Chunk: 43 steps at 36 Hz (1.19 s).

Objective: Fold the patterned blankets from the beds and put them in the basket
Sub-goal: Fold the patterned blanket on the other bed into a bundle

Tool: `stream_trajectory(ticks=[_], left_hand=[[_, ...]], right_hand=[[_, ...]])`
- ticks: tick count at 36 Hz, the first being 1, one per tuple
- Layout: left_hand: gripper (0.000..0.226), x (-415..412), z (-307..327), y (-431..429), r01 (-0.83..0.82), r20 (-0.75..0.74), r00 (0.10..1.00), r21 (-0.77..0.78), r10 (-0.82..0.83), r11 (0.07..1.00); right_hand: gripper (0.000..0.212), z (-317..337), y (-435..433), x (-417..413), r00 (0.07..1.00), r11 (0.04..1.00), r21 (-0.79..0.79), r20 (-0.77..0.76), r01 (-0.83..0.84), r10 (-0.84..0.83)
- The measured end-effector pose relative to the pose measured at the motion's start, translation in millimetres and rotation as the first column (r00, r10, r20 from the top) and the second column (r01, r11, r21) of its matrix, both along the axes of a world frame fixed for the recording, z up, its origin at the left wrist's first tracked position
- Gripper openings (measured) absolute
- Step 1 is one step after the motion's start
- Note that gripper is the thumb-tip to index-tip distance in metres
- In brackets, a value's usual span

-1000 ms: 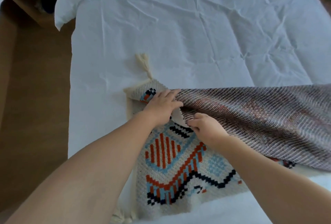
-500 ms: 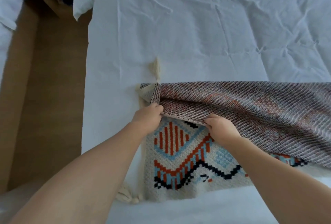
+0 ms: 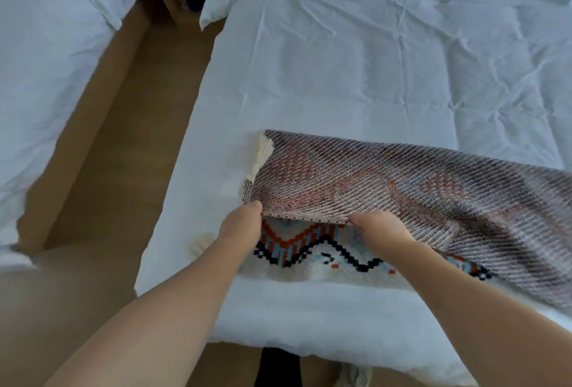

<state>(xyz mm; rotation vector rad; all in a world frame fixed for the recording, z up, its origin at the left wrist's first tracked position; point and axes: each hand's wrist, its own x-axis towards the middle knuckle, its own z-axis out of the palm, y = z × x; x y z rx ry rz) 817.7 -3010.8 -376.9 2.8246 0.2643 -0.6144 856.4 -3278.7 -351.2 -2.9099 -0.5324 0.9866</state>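
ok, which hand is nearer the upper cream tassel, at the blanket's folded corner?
Left. The left hand grips the blanket edge just below the upper tassel. The right hand grips the same edge farther to the right, away from it.

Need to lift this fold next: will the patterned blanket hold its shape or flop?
Likely floppy: the patterned blanket drapes limply beyond the right hand, though it and the left hand grip its edge. It is probably fairly heavy, since the weave looks thick. Its corner tassels could drag.
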Motion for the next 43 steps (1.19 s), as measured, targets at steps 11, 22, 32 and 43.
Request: stream_trajectory(ticks=[11,22,32,43], left_hand=[[0.009,-100,-19,-12,-0.103,-0.006,0.995,0.024,0.103,0.994],[0.016,-129,-82,-2,0.066,0.005,0.998,0.240,-0.069,0.969],[0.024,-100,-57,-111,0.325,0.037,0.944,0.056,-0.328,0.944],[0.075,-71,-78,-284,0.456,-0.018,0.888,-0.092,-0.459,0.885]], right_hand=[[0.033,-17,-9,-78,0.986,0.986,0.024,0.006,-0.167,0.167],[0.047,-98,-33,-121,0.994,0.997,0.002,0.074,-0.075,0.075],[0.044,-78,-127,-144,0.952,0.963,0.043,0.149,0.265,-0.268],[0.040,-100,-293,-105,0.891,0.933,-0.039,0.313,0.358,-0.329]])
